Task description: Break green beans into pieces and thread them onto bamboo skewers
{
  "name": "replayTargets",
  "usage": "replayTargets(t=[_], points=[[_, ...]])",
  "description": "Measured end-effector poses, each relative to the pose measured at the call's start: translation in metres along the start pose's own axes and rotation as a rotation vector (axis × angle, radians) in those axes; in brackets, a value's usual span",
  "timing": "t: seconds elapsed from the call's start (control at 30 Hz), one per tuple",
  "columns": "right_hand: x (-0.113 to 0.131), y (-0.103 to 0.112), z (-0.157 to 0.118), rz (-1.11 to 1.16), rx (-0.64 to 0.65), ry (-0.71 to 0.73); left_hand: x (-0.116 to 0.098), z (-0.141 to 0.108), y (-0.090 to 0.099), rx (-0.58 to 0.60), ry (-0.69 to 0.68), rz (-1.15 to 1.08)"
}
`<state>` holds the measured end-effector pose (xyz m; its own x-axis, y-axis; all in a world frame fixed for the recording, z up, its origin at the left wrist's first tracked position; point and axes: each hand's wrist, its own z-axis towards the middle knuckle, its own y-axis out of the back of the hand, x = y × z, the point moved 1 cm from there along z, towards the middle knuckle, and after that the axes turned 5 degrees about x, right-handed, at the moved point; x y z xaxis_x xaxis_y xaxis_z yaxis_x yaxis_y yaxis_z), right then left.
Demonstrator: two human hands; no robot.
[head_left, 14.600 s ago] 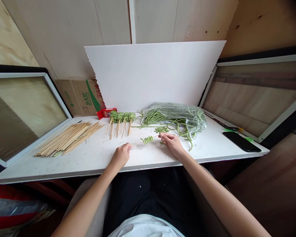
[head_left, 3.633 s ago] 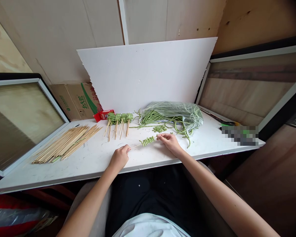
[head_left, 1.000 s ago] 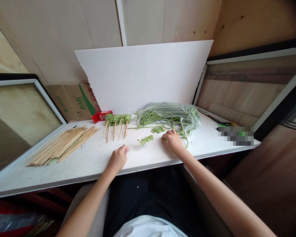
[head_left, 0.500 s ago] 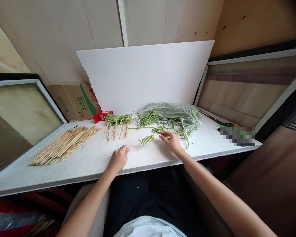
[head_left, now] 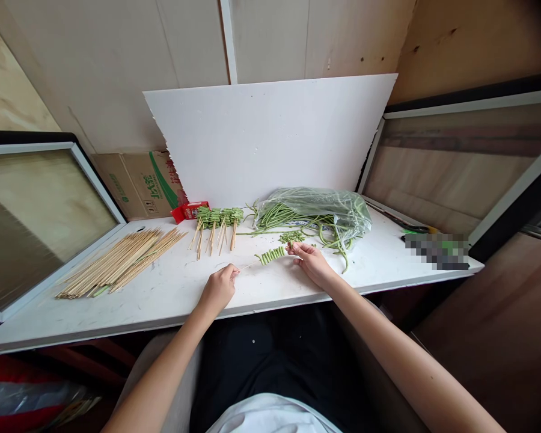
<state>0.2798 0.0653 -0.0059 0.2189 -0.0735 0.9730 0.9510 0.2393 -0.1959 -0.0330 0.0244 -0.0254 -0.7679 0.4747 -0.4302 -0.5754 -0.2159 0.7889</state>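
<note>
Pinching the bare end of a thin skewer (head_left: 251,265), the left hand (head_left: 219,288) stays over the front edge of the surface (head_left: 171,300), probably gripping there to steady it. The threaded green bean (head_left: 270,256) sits in close folds toward the skewer's other end, between the hands, over the middle of the surface. The right hand (head_left: 313,261) has its thumb and forefinger pressed together just beside the folds; whether they pinch bean or skewer tip I cannot tell. The loose skewers (head_left: 121,264) lie toward the left edge, seemingly within the left hand's reach. Filled skewers (head_left: 220,216) lie toward the back edge, bare ends facing forward, perhaps for easy lifting. Behind the right hand are small bean pieces (head_left: 291,237) and, nearer the back edge, long beans (head_left: 277,218) spilling from a plastic bag (head_left: 354,207), apparently handy for that hand.
</note>
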Motion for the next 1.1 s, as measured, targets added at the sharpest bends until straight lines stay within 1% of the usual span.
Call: replayTargets(t=[0.17,0.4,0.87,0.97,1.1], points=[[-0.001,0.001,0.001,-0.025,0.026,0.015,0.001,0.0,-0.001,0.014,0.005,0.008],[-0.004,0.003,0.003,-0.065,0.012,0.014,0.0,0.0,0.001,0.014,0.001,0.009],[-0.011,0.006,0.006,-0.075,0.009,0.056,0.001,0.0,0.001,0.024,0.01,0.036],[-0.009,0.005,0.004,-0.107,-0.018,0.074,0.0,0.0,0.001,0.024,0.014,0.048],[-0.005,0.004,0.001,-0.253,-0.096,0.106,0.0,0.0,0.002,0.018,0.01,0.07]])
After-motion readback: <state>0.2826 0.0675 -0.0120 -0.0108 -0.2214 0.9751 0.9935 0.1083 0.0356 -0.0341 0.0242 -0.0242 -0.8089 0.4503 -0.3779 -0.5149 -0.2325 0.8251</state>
